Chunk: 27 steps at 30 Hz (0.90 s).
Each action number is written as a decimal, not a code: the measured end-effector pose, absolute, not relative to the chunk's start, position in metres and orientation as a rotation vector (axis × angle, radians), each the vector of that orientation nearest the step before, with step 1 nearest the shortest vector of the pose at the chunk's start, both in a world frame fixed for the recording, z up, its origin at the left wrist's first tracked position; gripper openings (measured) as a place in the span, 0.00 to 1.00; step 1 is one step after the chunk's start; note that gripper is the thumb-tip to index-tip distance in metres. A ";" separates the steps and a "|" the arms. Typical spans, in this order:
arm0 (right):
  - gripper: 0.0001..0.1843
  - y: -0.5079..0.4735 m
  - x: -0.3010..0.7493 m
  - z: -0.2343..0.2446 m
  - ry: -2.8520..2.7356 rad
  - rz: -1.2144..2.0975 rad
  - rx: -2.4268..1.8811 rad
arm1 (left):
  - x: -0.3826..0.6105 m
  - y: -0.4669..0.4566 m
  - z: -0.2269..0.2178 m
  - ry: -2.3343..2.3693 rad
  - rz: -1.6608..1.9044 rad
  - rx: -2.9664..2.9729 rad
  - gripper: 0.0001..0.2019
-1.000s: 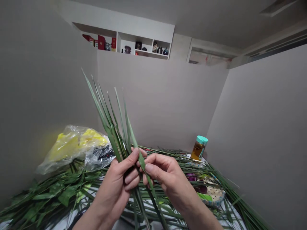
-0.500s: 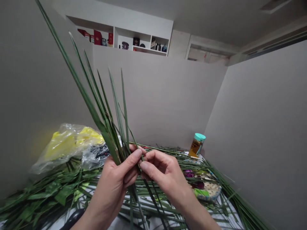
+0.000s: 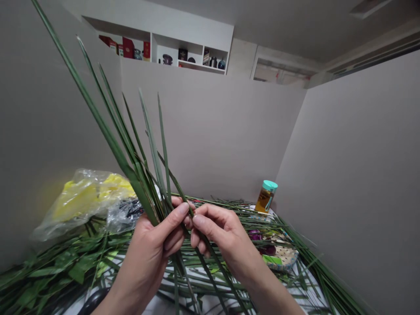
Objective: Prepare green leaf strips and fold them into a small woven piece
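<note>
A bundle of long green leaf blades [image 3: 131, 168] fans up and to the left out of my left hand [image 3: 159, 238], whose fingers and thumb are closed round its lower part. Lower ends of the blades hang below the hand. With thumb and forefinger, my right hand [image 3: 223, 229] pinches a single narrow leaf strip [image 3: 175, 183] close to the left thumb tip. That strip slants from upper left, between both hands, down to the lower right. The fingertips of the two hands nearly meet, so the exact grip point is partly hidden.
Many loose leaf blades [image 3: 328, 269] cover the white table. At the left lie broad leaves [image 3: 74, 264] and a clear plastic bag [image 3: 95, 192] with yellow contents. A teal-lidded bottle [image 3: 266, 197] stands at the back right, near a dotted dish [image 3: 287, 256]. Grey partitions [image 3: 213, 131] enclose the table.
The narrow strip in the right hand now lies straighter and shows more of its length above the fingers. The bundle leans slightly further left. Both hands keep their grip.
</note>
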State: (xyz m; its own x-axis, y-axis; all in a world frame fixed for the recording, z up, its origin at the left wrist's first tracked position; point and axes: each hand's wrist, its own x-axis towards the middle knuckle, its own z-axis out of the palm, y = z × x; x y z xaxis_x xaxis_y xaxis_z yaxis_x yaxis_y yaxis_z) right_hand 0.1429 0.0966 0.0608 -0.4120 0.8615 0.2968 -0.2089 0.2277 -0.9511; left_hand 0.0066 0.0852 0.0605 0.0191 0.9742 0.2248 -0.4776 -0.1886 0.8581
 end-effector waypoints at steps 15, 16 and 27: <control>0.17 0.100 0.143 0.055 -1.471 1.421 -0.618 | 0.007 0.086 0.063 0.647 1.421 1.101 0.11; 0.18 0.100 0.143 0.055 -1.476 1.406 -0.636 | 0.006 0.085 0.063 0.656 1.425 1.088 0.12; 0.14 0.094 0.139 0.062 -1.562 1.253 -0.830 | 0.005 0.088 0.059 0.807 1.563 0.929 0.19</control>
State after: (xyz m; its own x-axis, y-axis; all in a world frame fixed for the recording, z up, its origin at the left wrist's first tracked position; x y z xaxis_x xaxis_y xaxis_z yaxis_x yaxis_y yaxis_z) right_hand 0.1387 0.0944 0.0622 -0.3331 0.9090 0.2506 -0.0470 0.2495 -0.9672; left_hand 0.0052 0.0885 0.0595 -0.0997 0.9842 0.1460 -0.4515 -0.1755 0.8749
